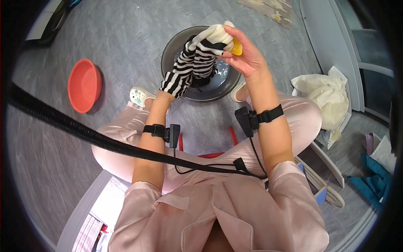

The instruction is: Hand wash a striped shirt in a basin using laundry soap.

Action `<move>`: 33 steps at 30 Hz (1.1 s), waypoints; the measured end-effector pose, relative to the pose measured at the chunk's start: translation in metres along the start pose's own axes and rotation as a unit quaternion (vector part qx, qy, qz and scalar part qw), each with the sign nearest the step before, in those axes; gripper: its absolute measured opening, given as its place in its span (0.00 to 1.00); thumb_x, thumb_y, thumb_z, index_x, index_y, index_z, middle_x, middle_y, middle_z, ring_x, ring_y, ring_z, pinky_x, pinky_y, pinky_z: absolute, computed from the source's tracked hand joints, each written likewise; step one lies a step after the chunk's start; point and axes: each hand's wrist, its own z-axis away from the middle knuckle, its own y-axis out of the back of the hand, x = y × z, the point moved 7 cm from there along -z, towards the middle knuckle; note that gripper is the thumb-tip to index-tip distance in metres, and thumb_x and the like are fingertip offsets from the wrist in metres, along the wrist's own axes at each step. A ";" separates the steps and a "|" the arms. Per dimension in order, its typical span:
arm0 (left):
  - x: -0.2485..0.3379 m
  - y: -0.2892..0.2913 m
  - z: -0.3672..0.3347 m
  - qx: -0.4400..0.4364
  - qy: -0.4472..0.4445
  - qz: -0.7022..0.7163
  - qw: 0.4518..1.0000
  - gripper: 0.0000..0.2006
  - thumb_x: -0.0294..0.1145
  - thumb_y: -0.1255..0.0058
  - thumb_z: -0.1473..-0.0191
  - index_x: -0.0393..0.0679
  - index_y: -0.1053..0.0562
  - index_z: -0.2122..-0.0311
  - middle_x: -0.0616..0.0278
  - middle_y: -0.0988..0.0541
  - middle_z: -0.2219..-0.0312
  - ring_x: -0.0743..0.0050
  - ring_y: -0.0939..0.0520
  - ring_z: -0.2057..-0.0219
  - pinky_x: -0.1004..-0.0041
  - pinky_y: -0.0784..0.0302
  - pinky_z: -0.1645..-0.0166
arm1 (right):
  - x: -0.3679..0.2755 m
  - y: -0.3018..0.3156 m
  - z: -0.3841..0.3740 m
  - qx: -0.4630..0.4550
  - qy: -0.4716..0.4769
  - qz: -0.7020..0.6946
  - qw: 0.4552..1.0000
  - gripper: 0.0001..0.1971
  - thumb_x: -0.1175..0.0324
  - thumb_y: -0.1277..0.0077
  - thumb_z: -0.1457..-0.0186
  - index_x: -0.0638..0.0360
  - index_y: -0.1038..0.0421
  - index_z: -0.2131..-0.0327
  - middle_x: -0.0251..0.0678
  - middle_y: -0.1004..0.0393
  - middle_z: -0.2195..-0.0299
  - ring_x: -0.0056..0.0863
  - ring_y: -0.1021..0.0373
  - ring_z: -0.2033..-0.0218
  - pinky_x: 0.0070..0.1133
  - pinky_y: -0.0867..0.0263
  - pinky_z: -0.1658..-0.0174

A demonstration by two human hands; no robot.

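Observation:
A black-and-white striped garment (197,63) hangs over a dark grey basin (167,47) that has water in it. My right hand (247,59) is closed at the garment's white end (214,32), with a yellow bar of soap (237,47) held against the fabric between thumb and fingers. On the left side, my left hand (168,95) goes under a striped part of the garment at the basin's near-left rim. Only its wrist end shows; the fingers are covered by the cloth. The lower part of the garment hangs into the basin.
A red basin (85,86) stands on the grey floor (126,38) at the left. My white clogs (140,96) flank the grey basin. To the right lie a white bag (325,94) and teal cloth (371,180). A black strap (105,136) crosses the view.

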 end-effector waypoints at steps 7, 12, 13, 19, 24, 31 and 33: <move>0.288 0.183 -0.072 0.122 -0.112 -0.263 0.950 0.12 0.29 0.57 0.57 0.50 0.23 0.67 0.51 0.24 0.63 0.53 0.34 0.48 0.53 0.58 0.39 | -0.030 0.030 0.015 0.009 0.038 0.059 0.998 0.07 0.69 0.47 0.52 0.57 0.30 0.67 0.28 0.29 0.72 0.14 0.35 0.75 0.10 0.48 0.83; 0.257 0.219 -0.075 -0.001 0.068 0.013 0.998 0.09 0.29 0.56 0.53 0.39 0.26 0.68 0.49 0.25 0.63 0.59 0.25 0.58 0.65 0.35 0.49 | -0.023 0.006 0.033 0.014 0.014 0.217 0.976 0.14 0.66 0.48 0.52 0.60 0.31 0.61 0.27 0.29 0.70 0.11 0.35 0.73 0.09 0.44 0.80; 0.256 0.241 -0.079 0.152 0.036 0.155 0.975 0.12 0.34 0.56 0.50 0.38 0.28 0.64 0.51 0.25 0.62 0.60 0.26 0.57 0.69 0.35 0.49 | -0.021 0.006 0.033 0.014 0.013 0.217 0.976 0.14 0.66 0.48 0.52 0.60 0.31 0.61 0.27 0.29 0.70 0.11 0.35 0.73 0.09 0.44 0.80; 0.279 0.224 -0.098 0.044 -0.079 0.593 0.800 0.32 0.58 0.65 0.46 0.35 0.33 0.53 0.57 0.28 0.57 0.72 0.33 0.52 0.76 0.43 0.47 | 0.004 0.001 0.026 -0.111 -0.103 0.318 0.936 0.16 0.65 0.49 0.53 0.61 0.32 0.60 0.26 0.30 0.70 0.07 0.34 0.74 0.05 0.39 0.80; 0.268 0.198 -0.095 -0.045 -0.004 0.632 0.773 0.30 0.57 0.60 0.48 0.36 0.30 0.56 0.57 0.27 0.60 0.73 0.29 0.55 0.77 0.39 0.49 | -0.015 0.026 0.023 -0.007 -0.079 0.301 0.950 0.15 0.66 0.45 0.56 0.57 0.30 0.62 0.23 0.29 0.70 0.07 0.34 0.73 0.05 0.42 0.80; 0.290 0.239 -0.067 -0.020 -0.104 0.745 0.658 0.15 0.31 0.46 0.52 0.38 0.29 0.59 0.65 0.23 0.65 0.81 0.24 0.65 0.78 0.30 0.58 | -0.053 0.098 0.019 0.076 -0.021 0.191 0.978 0.10 0.71 0.45 0.56 0.56 0.28 0.66 0.24 0.31 0.71 0.10 0.37 0.75 0.08 0.49 0.81; 0.287 0.247 -0.058 -0.055 -0.142 0.815 0.559 0.15 0.33 0.51 0.50 0.37 0.30 0.58 0.60 0.24 0.64 0.71 0.24 0.62 0.71 0.30 0.54 | -0.057 0.096 0.021 0.066 -0.011 0.157 0.985 0.10 0.72 0.46 0.55 0.60 0.29 0.65 0.27 0.31 0.70 0.11 0.37 0.76 0.09 0.49 0.81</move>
